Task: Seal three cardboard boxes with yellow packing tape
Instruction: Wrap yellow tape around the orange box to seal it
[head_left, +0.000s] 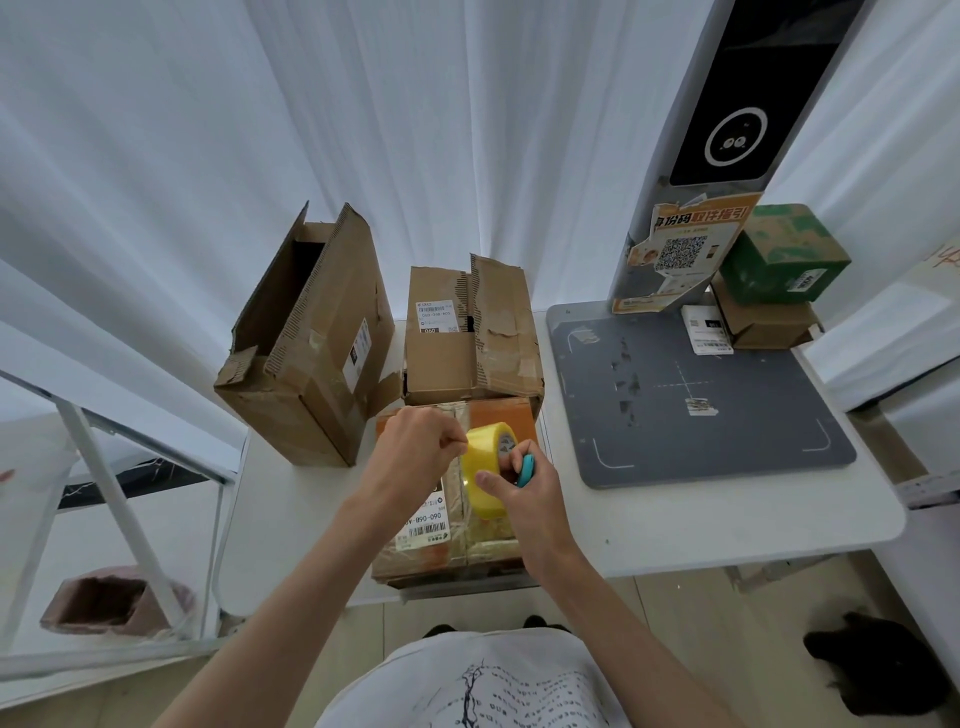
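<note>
3 cardboard boxes stand on the white bench (675, 525): a tall open box (311, 343) at far left, a torn-flapped box (467, 332) at far centre, and the near box (452, 519) under both hands. The right hand (524, 493) holds the yellow tape roll (485, 467) in a closed grip, with a blue object (525, 469) also in its fingers. The left hand (415, 452) pinches the tape's loose end just left of the roll, grip narrow.

Translucent yellow tape roll (485, 470) between both hands, teal blue item (525, 469) in the right hand (524, 493), plain brown cardboard box (457, 499) beneath with white barcoded label (422, 525), dark grey mat (696, 400) right of the hands, green box (784, 254) beyond it, white table (675, 525)
</note>
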